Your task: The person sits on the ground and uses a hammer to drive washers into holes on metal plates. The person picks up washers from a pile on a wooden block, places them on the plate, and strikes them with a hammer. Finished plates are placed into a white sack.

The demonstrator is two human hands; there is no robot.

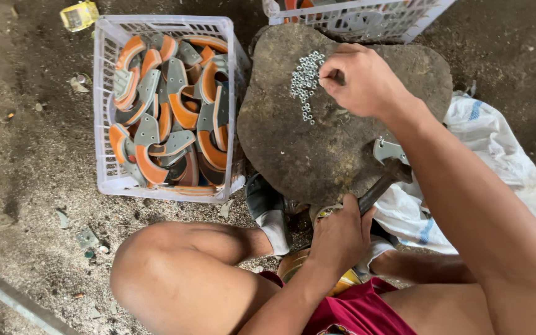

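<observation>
Small silvery nuts (305,82) are seen heaped loosely at about eleven o'clock on a rounded slab of stone (317,142) that serves as the worktop. The heap is touched at its right edge by the right hand (361,80), whose fingers are curled and drawn together as if pinching one nut; the nut itself cannot be made out. At about four o'clock on the stone, near its edge, a grey metal plate (387,151) is laid, with a small stud or bolt standing on it. A dark-handled tool, apparently a hammer (383,186), is gripped by the left hand (340,239), closed round the handle just below the stone at six o'clock, its head resting by the plate. At nine o'clock, just beside the stone, a white plastic crate (105,111) is filled with curved grey and orange parts (169,111); a second crate (367,18) is partly seen at twelve o'clock, and a white sack (497,155) lies at three o'clock. As a judgement: the nuts could easily be scattered, since the stone is domed and they lie unconfined, so a careless sweep of the fingers might send some rolling onto the littered dirt floor (38,186), where they would be hard to find. The plate, set close to the edge, could likewise be knocked off by the tool head.
</observation>
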